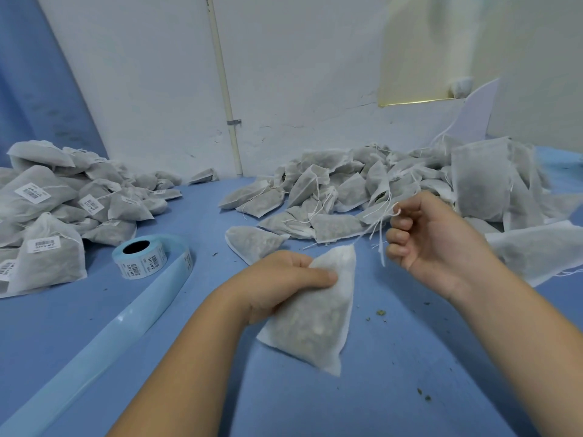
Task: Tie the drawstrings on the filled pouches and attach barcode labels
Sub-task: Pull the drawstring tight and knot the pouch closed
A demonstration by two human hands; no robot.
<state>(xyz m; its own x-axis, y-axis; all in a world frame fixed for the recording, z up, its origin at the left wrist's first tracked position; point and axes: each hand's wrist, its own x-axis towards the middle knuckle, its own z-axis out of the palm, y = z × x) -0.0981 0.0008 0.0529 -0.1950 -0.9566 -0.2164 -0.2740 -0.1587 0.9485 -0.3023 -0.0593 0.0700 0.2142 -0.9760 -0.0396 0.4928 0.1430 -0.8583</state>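
only print in view is barcode stickers; no brand names or signs.
label roll (138,258) on the bench (284,405), left of centre: white roll stickers (153,260) on the outer wrap, each with a black barcode and a short row of characters, all turned sideways. characters too small and skewed to read.
liner sticker (188,259) of the same kind sits on the blue liner strip (104,339) just right of the roll.
labelled pouches (104,216) in the left pile carry the same sticker: front label (43,245), upper label (32,192), middle label (91,205), edge label (6,269) cut off by the frame. barcode plus one text row on each, upside down or tilted, not legible.
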